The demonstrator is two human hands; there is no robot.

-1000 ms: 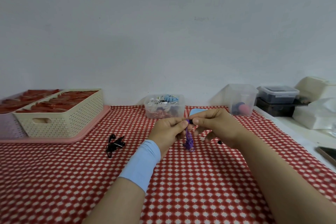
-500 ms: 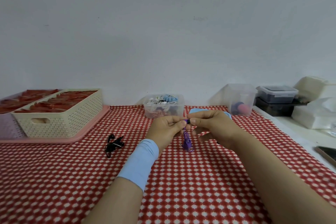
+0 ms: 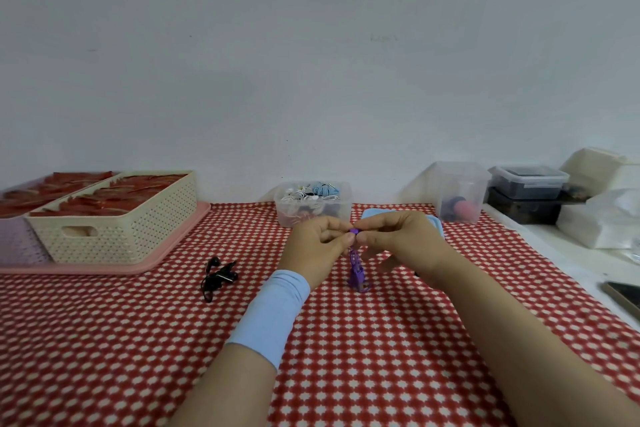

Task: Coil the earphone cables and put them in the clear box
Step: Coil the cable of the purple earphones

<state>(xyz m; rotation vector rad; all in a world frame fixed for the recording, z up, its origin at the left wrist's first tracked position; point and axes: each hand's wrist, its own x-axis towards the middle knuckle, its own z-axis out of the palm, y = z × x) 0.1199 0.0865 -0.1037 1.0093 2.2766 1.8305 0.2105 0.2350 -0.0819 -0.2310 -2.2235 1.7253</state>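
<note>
A purple earphone cable (image 3: 356,270) hangs bunched between my hands, its lower end touching the red checked cloth. My left hand (image 3: 317,248) and my right hand (image 3: 398,246) both pinch its top end at the fingertips, close together. Behind them stands the clear box (image 3: 313,206), open, holding several coiled white and blue earphones. A black earphone cable (image 3: 219,277) lies loosely bunched on the cloth to the left of my left wrist.
A cream perforated basket (image 3: 114,229) sits on a pink tray (image 3: 166,258) at the left. A light blue lid (image 3: 434,222) lies behind my right hand. Another clear container (image 3: 460,196), dark stacked boxes (image 3: 526,196) and a phone (image 3: 623,295) stand at the right.
Both hands stay together at the cable's top. The purple bundle hangs a little lower and rests on the cloth; my fingers have shifted slightly.
</note>
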